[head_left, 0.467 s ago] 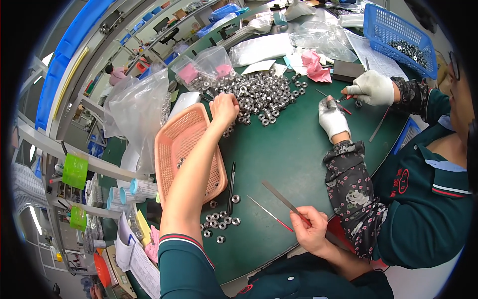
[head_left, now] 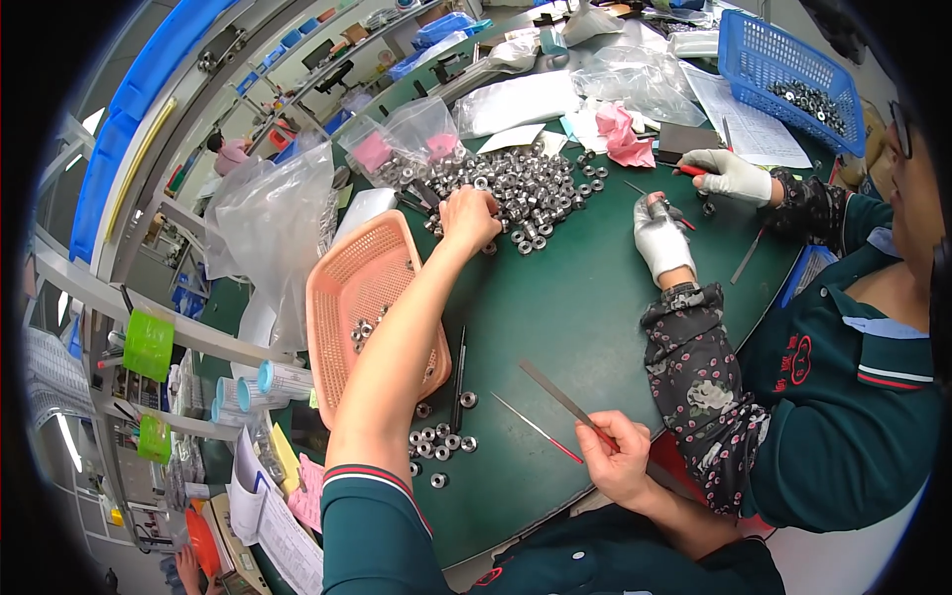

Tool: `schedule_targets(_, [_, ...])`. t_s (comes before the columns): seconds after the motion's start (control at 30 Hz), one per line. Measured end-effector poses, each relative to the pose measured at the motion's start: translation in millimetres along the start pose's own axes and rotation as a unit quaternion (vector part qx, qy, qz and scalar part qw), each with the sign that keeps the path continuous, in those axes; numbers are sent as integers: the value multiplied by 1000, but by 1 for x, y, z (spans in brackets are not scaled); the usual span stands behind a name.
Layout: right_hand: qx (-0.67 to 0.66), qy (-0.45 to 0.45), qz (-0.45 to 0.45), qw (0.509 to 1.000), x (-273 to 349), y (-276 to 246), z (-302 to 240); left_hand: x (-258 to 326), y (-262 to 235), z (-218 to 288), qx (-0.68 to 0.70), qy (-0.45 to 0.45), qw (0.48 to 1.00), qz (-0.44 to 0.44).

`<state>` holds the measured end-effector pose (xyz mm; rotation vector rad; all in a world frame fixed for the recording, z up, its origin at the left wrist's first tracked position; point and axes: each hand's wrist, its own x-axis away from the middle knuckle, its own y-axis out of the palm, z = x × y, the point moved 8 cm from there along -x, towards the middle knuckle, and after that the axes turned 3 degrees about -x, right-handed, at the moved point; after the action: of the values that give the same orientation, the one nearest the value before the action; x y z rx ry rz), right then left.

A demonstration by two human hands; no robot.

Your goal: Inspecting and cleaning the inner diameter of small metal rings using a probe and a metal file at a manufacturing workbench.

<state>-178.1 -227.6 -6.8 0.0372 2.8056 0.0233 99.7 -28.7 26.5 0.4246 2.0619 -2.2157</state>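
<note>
My left hand (head_left: 470, 220) is at the left near edge of a big heap of small metal rings (head_left: 540, 193), its fingers curled down among them; what they pinch is hidden. In my right hand (head_left: 617, 456), near the front edge, is a flat file (head_left: 557, 393), its blade pointing away to the left. A thin needle file (head_left: 535, 426) with a red grip lies on the table just left of it. Under my left forearm stands a pink plastic basket (head_left: 315, 307) with a few rings inside. Several more rings (head_left: 442, 436) lie loose by its near end.
At the right, a co-worker's white-gloved hands (head_left: 662, 243) hold a small part and a red-handled tool. A dark rod (head_left: 459, 382) lies beside the basket. Plastic bags (head_left: 645, 79), pink paper (head_left: 625, 137) and a blue basket (head_left: 739, 84) of small metal parts fill the back.
My left hand has shifted right along the near edge of the heap. My right hand holds the file as before. One gloved hand of the co-worker has drawn apart from the other.
</note>
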Motion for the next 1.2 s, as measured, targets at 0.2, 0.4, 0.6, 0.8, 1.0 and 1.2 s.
schedule_targets(0.2, [-9,-3,-2,1000,1,3,-1,7,4,4,-103,67,992,26])
schedule_targets(0.4, [-21,-7,4,1000,3,1,-2,16,-23,-2,78,38,996,30])
schedule_targets(0.6, [-13,2,7,1000,3,-2,1,84,-49,8,609,-172,768,-102])
schedule_targets(0.8, [-12,14,8,1000,4,-1,5,201,-88,28,746,-242,618,-47])
schedule_targets(1.0, [-16,22,-10,1000,4,7,4,287,-57,23,810,-318,491,22])
schedule_targets(1.2, [-17,26,-5,999,9,7,12,318,-41,14,809,-352,468,51])
